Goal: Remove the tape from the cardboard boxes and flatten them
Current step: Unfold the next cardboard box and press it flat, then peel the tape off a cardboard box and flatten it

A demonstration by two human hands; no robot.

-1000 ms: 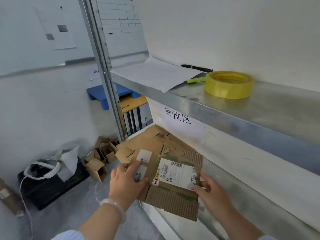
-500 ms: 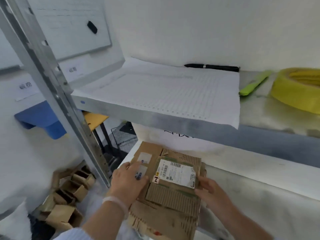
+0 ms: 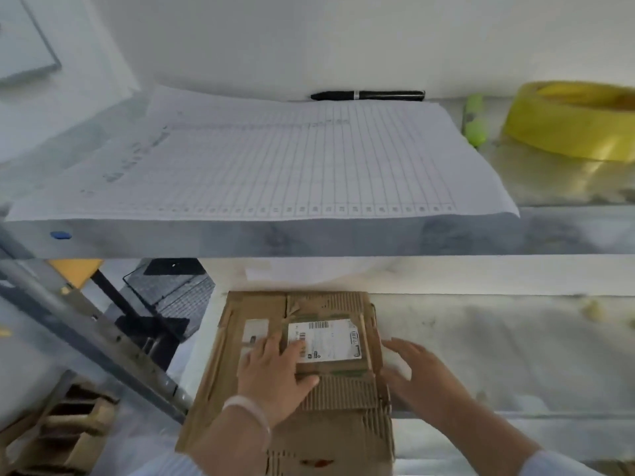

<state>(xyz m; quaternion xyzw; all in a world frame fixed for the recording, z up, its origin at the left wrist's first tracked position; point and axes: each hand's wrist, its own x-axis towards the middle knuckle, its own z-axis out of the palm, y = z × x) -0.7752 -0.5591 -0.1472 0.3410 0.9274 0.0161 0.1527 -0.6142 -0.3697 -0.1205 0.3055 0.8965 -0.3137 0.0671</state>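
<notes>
A flattened cardboard box [image 3: 343, 396] with a white shipping label [image 3: 326, 340] lies on top of a stack of flat cardboard on the lower shelf [image 3: 498, 345]. My left hand [image 3: 275, 372] presses flat on the top piece, fingers straight over the label's left edge. My right hand [image 3: 415, 369] rests with straight fingers against the stack's right edge. A white bracelet circles my left wrist.
The upper metal shelf [image 3: 567, 231] holds a ruled paper sheet [image 3: 275, 159], a black pen [image 3: 367, 95], a green marker [image 3: 476, 121] and a yellow tape roll [image 3: 577, 121]. A slanted metal post [image 3: 89, 334] stands left; unflattened small boxes [image 3: 58, 434] lie on the floor.
The view has swung down and closer to the shelves. The flat cardboard has moved onto the lower shelf stack, and both hands now press on it.
</notes>
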